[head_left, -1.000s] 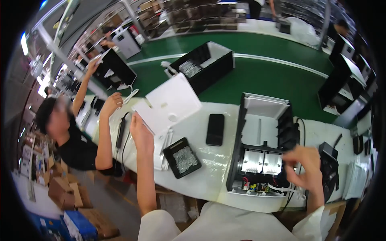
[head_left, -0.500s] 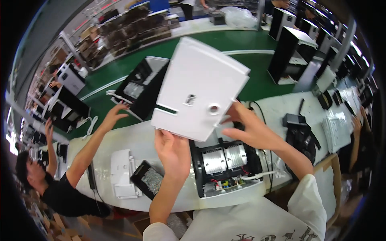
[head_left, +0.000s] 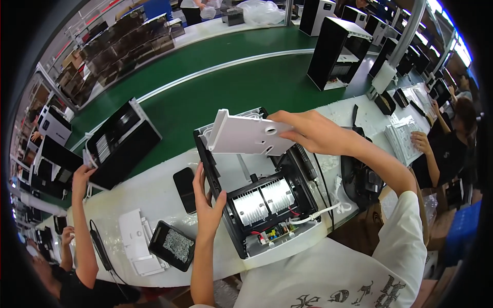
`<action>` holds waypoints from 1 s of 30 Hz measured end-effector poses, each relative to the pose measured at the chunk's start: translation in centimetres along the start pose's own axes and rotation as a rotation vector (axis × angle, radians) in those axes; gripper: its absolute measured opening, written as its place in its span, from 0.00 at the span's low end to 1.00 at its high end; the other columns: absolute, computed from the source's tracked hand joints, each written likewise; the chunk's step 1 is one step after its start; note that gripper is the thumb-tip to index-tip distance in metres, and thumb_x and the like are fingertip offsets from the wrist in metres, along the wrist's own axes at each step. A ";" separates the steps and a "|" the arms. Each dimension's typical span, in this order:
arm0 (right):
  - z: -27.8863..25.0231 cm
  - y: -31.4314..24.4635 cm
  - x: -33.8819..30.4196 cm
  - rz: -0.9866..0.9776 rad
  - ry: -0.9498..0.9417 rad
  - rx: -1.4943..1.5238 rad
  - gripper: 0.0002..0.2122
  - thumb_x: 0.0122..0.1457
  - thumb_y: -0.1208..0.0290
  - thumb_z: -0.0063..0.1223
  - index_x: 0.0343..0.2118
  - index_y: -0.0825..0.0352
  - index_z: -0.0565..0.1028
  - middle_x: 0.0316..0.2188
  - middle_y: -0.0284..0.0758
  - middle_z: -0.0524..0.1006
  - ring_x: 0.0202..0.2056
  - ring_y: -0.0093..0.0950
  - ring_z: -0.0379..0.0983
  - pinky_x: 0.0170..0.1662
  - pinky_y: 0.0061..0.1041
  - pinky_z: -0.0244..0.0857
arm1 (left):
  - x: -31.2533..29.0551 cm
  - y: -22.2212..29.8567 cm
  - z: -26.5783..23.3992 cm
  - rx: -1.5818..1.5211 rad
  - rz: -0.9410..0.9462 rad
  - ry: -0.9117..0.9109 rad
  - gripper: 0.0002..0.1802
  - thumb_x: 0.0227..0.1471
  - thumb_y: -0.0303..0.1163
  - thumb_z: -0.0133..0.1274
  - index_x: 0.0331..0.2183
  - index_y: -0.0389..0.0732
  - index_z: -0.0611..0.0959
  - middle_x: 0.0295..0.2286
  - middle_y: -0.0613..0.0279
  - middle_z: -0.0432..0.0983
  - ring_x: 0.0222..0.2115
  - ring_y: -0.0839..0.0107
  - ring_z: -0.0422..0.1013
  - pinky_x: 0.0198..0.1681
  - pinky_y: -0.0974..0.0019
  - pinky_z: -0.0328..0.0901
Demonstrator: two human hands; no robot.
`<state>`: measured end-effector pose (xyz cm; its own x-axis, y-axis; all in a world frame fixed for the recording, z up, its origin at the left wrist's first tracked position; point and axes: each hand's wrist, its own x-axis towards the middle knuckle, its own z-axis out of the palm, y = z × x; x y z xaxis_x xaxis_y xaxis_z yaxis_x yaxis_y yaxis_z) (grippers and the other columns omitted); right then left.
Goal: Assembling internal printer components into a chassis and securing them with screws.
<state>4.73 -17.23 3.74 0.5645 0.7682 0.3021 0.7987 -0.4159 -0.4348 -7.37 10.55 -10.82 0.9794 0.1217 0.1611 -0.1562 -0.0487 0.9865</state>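
Note:
My right hand (head_left: pixel 308 132) grips a white plastic panel (head_left: pixel 246 136) with round and slotted openings, closed on its right end. The panel is tilted over the far end of an open black-and-white appliance housing (head_left: pixel 209 177). Along the housing's left wall lies my left hand (head_left: pixel 208 213), fingers stretched and thumb apart, touching the edge. Inside the housing sit two silvery ribbed cylinders (head_left: pixel 264 201) and, nearer me, a small circuit board (head_left: pixel 275 235) with coloured wires. A white cable (head_left: pixel 318 213) leaves on the right. The panel hides part of the housing's far end.
Left of the housing lie a black phone-like slab (head_left: pixel 185 190), a black tray of screws (head_left: pixel 177 246) and stacked white panels (head_left: pixel 137 241). A black bag (head_left: pixel 359 169) is at right. Beyond, a green conveyor (head_left: pixel 205 92) carries tall black appliances (head_left: pixel 123 143). Co-workers stand on both sides.
The white panel has come down from in front of me to the housing and tilted. My left hand has let go of it and moved to the housing's left wall. The view has shifted.

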 end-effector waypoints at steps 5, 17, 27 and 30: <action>0.1 -0.7 0.7 -0.031 -0.082 -0.004 0.15 0.59 0.78 0.50 0.49 0.66 0.67 0.32 0.48 0.77 0.34 0.51 0.73 0.34 0.43 0.65 | 0.0 -1.8 -0.5 -0.017 0.053 -0.022 0.45 0.49 0.35 0.57 0.65 0.46 0.55 0.63 0.57 0.51 0.65 0.59 0.48 0.61 0.47 0.53; 0.1 -2.4 2.1 -0.032 -0.294 -0.129 0.25 0.49 0.85 0.52 0.52 0.60 0.71 0.30 0.42 0.79 0.25 0.41 0.75 0.27 0.33 0.68 | -0.1 -1.7 -0.6 0.006 0.008 0.000 0.44 0.49 0.30 0.55 0.65 0.46 0.56 0.63 0.58 0.51 0.63 0.61 0.52 0.60 0.52 0.57; 0.6 -2.2 2.3 -0.101 -0.276 -0.150 0.25 0.47 0.85 0.55 0.51 0.62 0.72 0.32 0.41 0.80 0.25 0.41 0.75 0.26 0.31 0.67 | -0.1 -2.3 -0.8 0.007 0.030 -0.017 0.45 0.47 0.24 0.53 0.65 0.51 0.56 0.65 0.60 0.49 0.64 0.59 0.49 0.62 0.47 0.54; 0.8 -2.1 2.4 -0.114 -0.261 -0.125 0.23 0.48 0.84 0.55 0.50 0.63 0.73 0.33 0.41 0.80 0.25 0.41 0.75 0.26 0.32 0.67 | -0.1 -2.3 -0.9 -0.004 0.031 -0.023 0.45 0.47 0.25 0.53 0.65 0.51 0.56 0.65 0.61 0.49 0.65 0.59 0.49 0.62 0.47 0.54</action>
<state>4.23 -14.08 4.69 0.4105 0.9055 0.1078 0.8822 -0.3645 -0.2980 -7.19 11.52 -13.07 0.9767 0.0976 0.1913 -0.1874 -0.0480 0.9811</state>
